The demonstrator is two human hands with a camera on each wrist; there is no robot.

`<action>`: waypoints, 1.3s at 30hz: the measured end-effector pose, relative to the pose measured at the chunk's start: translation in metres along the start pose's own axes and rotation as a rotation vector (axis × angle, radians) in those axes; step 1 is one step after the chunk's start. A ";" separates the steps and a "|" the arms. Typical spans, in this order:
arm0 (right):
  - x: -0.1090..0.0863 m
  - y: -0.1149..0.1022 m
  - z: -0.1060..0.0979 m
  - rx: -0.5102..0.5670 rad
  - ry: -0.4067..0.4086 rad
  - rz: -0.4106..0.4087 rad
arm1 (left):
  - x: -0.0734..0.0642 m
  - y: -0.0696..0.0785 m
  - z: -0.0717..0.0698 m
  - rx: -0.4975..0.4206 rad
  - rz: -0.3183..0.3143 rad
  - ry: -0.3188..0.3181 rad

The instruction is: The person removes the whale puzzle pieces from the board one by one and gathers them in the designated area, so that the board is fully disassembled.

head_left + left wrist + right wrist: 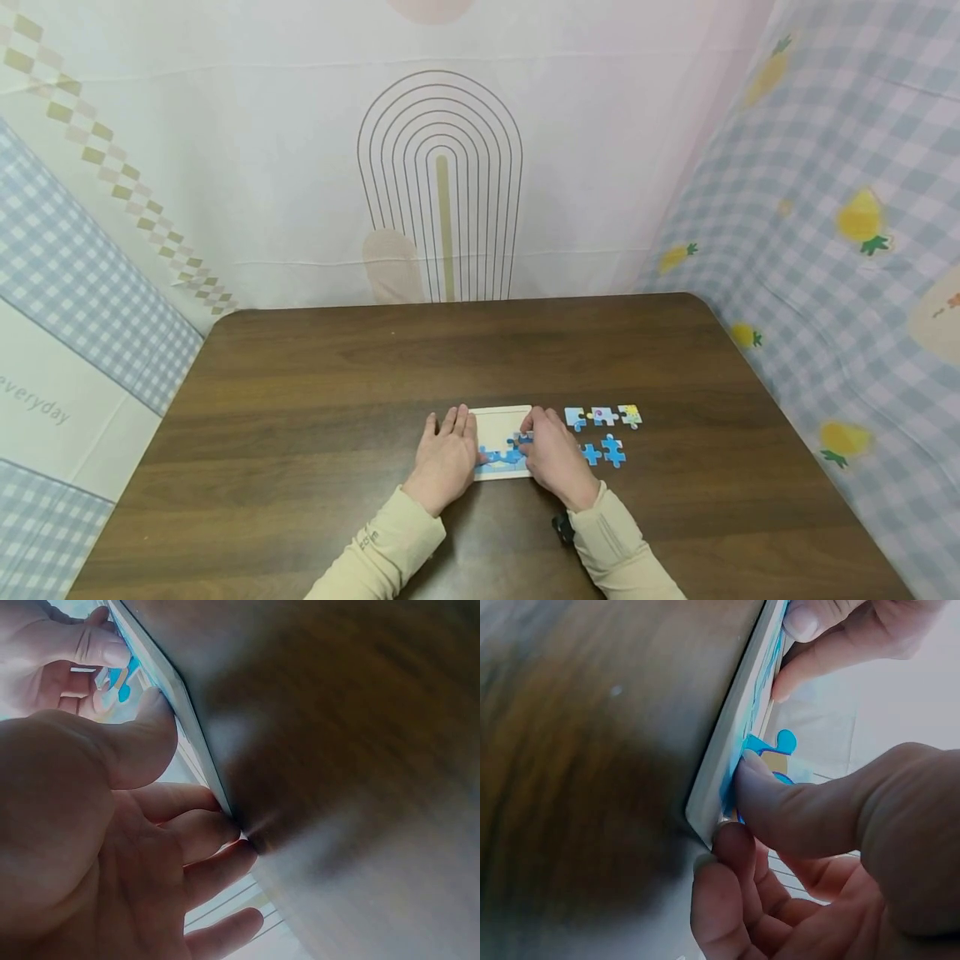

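A light wooden puzzle tray (pixel 492 427) lies on the table. Blue jigsaw pieces (pixel 501 463) fill its near part, and its far part shows bare wood. My left hand (pixel 444 461) rests along the tray's left edge with fingers extended, its thumb on the near left of the tray. Over the right side of the tray, my right hand (pixel 557 457) pinches a blue jigsaw piece (pixel 786 741) between thumb and fingers. That piece stands tilted up from the tray in the right wrist view, partly hidden by the thumb (pixel 759 776).
Right of the tray lie several loose pieces: a far row with a yellow-patterned piece (pixel 630 415) at its end, and blue pieces (pixel 613 451) nearer. The brown table (pixel 300 400) meets a patterned curtain (pixel 300 167) at its far edge.
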State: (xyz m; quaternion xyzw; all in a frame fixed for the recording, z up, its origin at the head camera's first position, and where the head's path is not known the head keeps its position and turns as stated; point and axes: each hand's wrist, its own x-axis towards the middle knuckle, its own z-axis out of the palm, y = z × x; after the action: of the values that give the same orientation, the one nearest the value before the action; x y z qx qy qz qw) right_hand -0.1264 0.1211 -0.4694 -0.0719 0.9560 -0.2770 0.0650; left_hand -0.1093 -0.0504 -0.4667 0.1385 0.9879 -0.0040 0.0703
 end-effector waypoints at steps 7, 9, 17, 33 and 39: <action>-0.001 0.001 -0.001 -0.016 0.018 -0.040 | 0.000 0.001 0.000 0.001 0.000 0.000; -0.001 0.002 -0.001 -0.007 0.017 -0.052 | 0.000 0.001 0.000 -0.004 -0.001 0.003; -0.005 0.004 -0.003 0.061 0.019 -0.033 | 0.000 0.002 -0.001 -0.011 0.003 0.005; -0.021 0.037 -0.046 0.195 0.180 0.018 | 0.002 0.000 -0.001 -0.030 0.004 -0.026; -0.029 0.069 -0.074 0.159 0.211 0.056 | 0.001 -0.001 -0.001 -0.034 0.008 -0.027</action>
State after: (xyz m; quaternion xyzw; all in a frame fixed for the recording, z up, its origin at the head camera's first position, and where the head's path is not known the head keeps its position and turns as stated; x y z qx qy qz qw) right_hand -0.1172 0.2220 -0.4420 -0.0105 0.9341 -0.3561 -0.0227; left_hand -0.1101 -0.0509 -0.4658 0.1413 0.9862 0.0111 0.0859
